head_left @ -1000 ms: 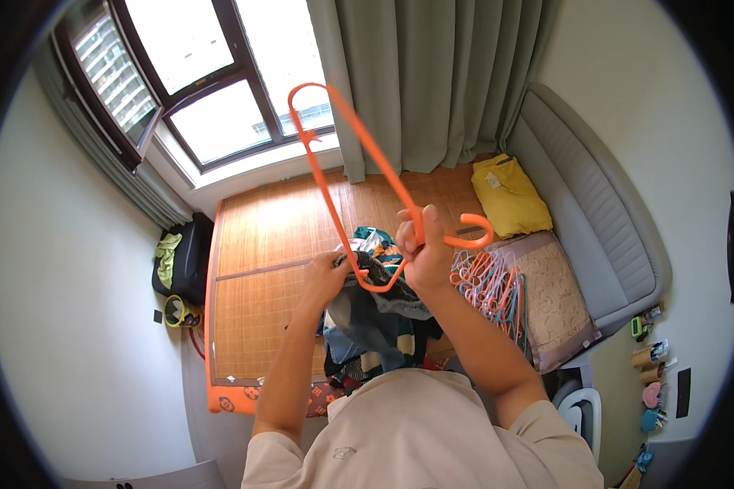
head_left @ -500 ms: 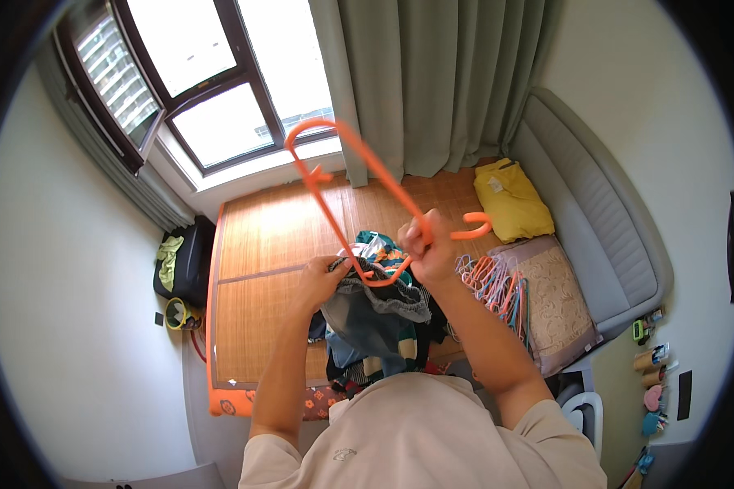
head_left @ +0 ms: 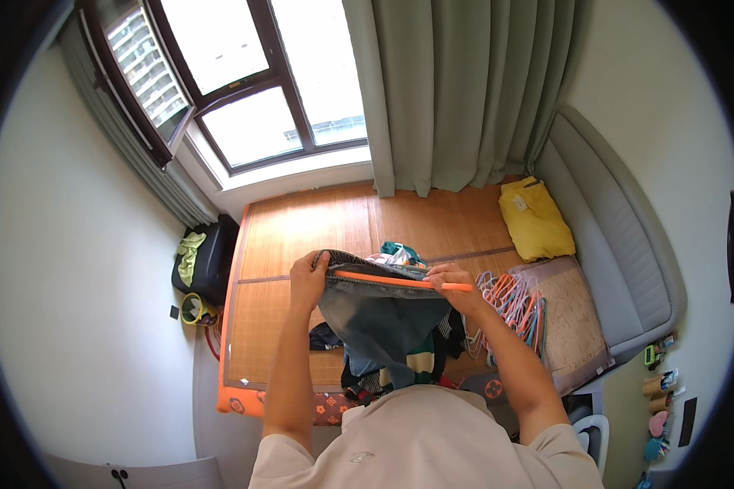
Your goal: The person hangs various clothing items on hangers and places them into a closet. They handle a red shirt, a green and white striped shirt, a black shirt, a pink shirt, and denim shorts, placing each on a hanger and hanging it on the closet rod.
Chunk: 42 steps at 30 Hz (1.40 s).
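Note:
My left hand (head_left: 307, 279) grips the left edge of a grey-blue denim garment (head_left: 381, 318) held up in front of me. My right hand (head_left: 454, 290) holds an orange plastic hanger (head_left: 400, 282), which lies level across the garment's top edge. The garment hangs down from the hanger over a heap of mixed clothes (head_left: 391, 363) on the bamboo mat (head_left: 302, 236). A bunch of pink and blue hangers (head_left: 514, 297) lies just right of my right hand.
A folded yellow cloth (head_left: 534, 218) rests at the mat's far right by a grey padded headboard (head_left: 620, 236). A beige mat (head_left: 571, 322) lies beside the hangers. Green curtains (head_left: 457, 90) and a window (head_left: 245, 81) stand behind. A black bag (head_left: 204, 257) sits on the floor, left.
The orange hanger, earlier raised high and tilted toward the window, has come down level. The denim garment has been lifted from the heap and now hangs over the hanger between both hands.

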Motion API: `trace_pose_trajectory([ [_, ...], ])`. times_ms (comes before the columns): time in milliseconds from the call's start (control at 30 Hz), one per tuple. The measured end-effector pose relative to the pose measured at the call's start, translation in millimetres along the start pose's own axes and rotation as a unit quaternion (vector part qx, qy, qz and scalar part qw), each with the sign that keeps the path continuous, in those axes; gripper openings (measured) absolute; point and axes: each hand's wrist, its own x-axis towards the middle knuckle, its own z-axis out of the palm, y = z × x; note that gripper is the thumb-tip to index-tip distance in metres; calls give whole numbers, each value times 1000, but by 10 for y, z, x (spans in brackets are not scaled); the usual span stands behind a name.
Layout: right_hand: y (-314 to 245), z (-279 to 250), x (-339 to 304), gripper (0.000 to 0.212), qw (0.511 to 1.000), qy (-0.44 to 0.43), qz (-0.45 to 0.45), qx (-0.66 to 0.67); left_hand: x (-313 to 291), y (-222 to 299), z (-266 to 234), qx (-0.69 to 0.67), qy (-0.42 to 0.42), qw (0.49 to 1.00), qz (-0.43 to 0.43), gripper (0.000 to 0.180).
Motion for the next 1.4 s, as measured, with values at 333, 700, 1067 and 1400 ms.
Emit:
trace_pose_trajectory([
  [333,-666,134,470,29,976,-147,83,-134,-166,447,102,225,-140,925,274,22],
  [700,-961,-62,1065,37,983,-89,157,17,-224,537,-288,285,-146,922,218,55],
  [1067,-653,-91,753,44,970,-212,6,-118,-332,388,-1355,190,-56,972,129,29],
  [1400,-939,1446,574,32,920,-373,-115,-45,-1669,-207,-2540,182,83,976,-82,34],
])
